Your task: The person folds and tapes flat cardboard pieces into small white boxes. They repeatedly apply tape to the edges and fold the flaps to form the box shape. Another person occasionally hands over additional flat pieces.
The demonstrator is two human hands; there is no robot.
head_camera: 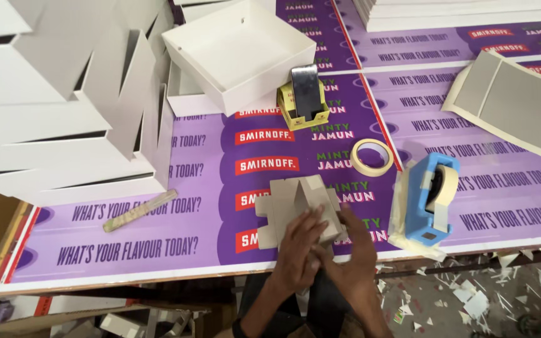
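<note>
We're looking down from a head cam at a work surface [126,250] covered w/ purple printed sheets. Landmark for everything here: the blue tape dispenser [430,197], standing near the surface's front edge.

Just left of the dispenser lies a flat grey cardboard blank [298,203], cross-shaped w/ side flaps, one part raised into a low ridge. Both our hands are on its near end. The left hand [298,247] presses down on the board w/ fingers spread fairly wide; the right hand [358,250], between the left one and the dispenser, has fingers curled narrow at the blank's right flap. We can't tell whether it pinches the flap or just pushes against it.

Step in hand, as we judge it: folding the blank's flaps up into a box shape, early on, since most of the board is flat. The next move would call for holding a flap upright w/ one hand and keeping the base pinned.

Behind the dispenser and a bit left sits a loose roll of cream tape [372,156]. Further back-left is a small yellow box w/ a phone [305,94] propped in it, then an open white tray [239,53]. Far left of the dispenser are stacked white boxes [64,106], and a wooden stick [139,211] lies on the sheet.
</note>
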